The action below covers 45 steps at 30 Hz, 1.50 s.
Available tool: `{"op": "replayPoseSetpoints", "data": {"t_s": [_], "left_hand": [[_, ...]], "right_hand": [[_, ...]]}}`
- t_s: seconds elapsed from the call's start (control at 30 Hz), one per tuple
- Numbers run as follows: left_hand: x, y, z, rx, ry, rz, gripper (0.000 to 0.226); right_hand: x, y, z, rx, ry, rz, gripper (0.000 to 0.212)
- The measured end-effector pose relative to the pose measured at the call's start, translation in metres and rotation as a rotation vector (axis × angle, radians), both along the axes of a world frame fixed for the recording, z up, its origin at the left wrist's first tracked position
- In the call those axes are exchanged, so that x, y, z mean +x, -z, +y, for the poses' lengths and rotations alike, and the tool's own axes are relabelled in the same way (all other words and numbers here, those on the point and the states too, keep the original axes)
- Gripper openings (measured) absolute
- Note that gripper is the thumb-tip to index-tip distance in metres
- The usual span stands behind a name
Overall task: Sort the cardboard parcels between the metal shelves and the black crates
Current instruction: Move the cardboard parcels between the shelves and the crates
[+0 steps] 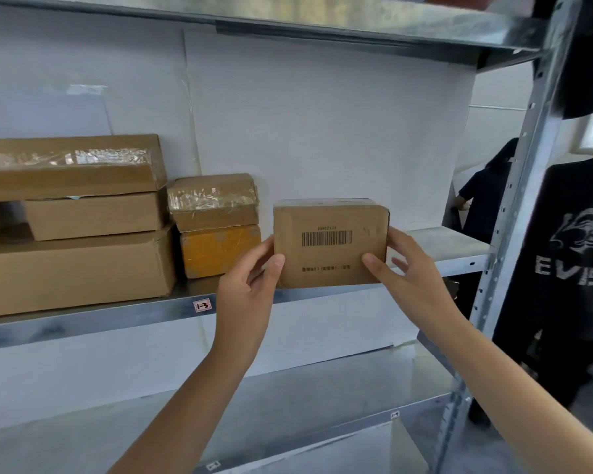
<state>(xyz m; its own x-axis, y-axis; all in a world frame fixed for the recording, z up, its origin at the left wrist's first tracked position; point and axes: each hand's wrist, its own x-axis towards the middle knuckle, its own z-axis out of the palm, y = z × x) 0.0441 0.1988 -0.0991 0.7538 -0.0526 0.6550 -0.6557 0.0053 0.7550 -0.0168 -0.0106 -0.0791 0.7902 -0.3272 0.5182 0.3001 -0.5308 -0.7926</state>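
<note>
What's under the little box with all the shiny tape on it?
The taped box sits on an orange-yellow parcel. That one rests on the metal shelf. Whatever hides behind this stack is covered.

Place: parcel storeroom or sorting depot | Evidence: galvanised metal shelving [374, 292] with perforated upright [514, 213] | handwritten bay label "1-3" [202, 305] on shelf edge | taped cardboard parcels [83, 217] stacked left of label | barcoded parcel [329, 242] right of label | bystanders in black T-shirts [569, 254] beyond upright
</note>
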Motion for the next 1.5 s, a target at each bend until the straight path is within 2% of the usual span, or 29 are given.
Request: {"op": "replayPoseSetpoints", "data": {"t_s": [0.13, 0.23, 0.37, 0.53, 0.7, 0.77, 0.83, 0.93, 1.03, 1.2, 1.37, 1.5], "left_hand": [[0.006, -0.004, 0.009, 0.031, -0.124, -0.098, 0.033], [0.010, -0.002, 0.016, 0.025, -0.226, -0.084, 0.034], [0.007, 0.009, 0.023, -0.049, -0.116, 0.024, 0.038], [0.003, 0.008, 0.029, -0.112, -0.023, 0.112, 0.029], [0.001, 0.018, 0.036, -0.141, -0.018, 0.225, 0.018], [-0.002, 0.025, 0.039, -0.173, -0.026, 0.305, 0.018], [-0.006, 0.027, 0.043, -0.217, -0.002, 0.368, 0.023], [-0.011, 0.021, 0.052, -0.226, 0.037, 0.454, 0.046], [-0.015, 0.017, 0.060, -0.184, 0.031, 0.514, 0.052], [-0.019, 0.025, 0.075, -0.160, -0.080, 0.552, 0.060], [-0.021, 0.028, 0.095, -0.189, -0.157, 0.527, 0.062], [-0.025, 0.026, 0.113, -0.183, -0.208, 0.494, 0.060]], "right_hand": [[0.007, -0.011, -0.003, -0.032, -0.008, -0.032, 0.037], [0.013, -0.011, -0.001, 0.004, -0.063, -0.068, 0.036], [0.020, 0.007, 0.001, 0.060, -0.145, -0.048, 0.048], [0.027, 0.007, 0.005, 0.287, -0.212, -0.024, 0.018], [0.031, 0.007, 0.017, 0.322, -0.226, -0.044, 0.038], [0.031, 0.014, 0.022, 0.335, -0.239, -0.023, 0.035], [0.033, 0.021, 0.026, 0.333, -0.239, 0.003, 0.026], [0.035, 0.026, 0.033, 0.307, -0.229, 0.004, 0.020], [0.039, 0.033, 0.044, 0.349, -0.249, -0.013, 0.017], [0.041, 0.041, 0.065, 0.417, -0.368, 0.116, 0.051], [0.044, 0.039, 0.078, 0.514, -0.603, 0.246, 0.048], [0.047, 0.034, 0.100, 0.556, -0.693, 0.334, 0.073]]}}
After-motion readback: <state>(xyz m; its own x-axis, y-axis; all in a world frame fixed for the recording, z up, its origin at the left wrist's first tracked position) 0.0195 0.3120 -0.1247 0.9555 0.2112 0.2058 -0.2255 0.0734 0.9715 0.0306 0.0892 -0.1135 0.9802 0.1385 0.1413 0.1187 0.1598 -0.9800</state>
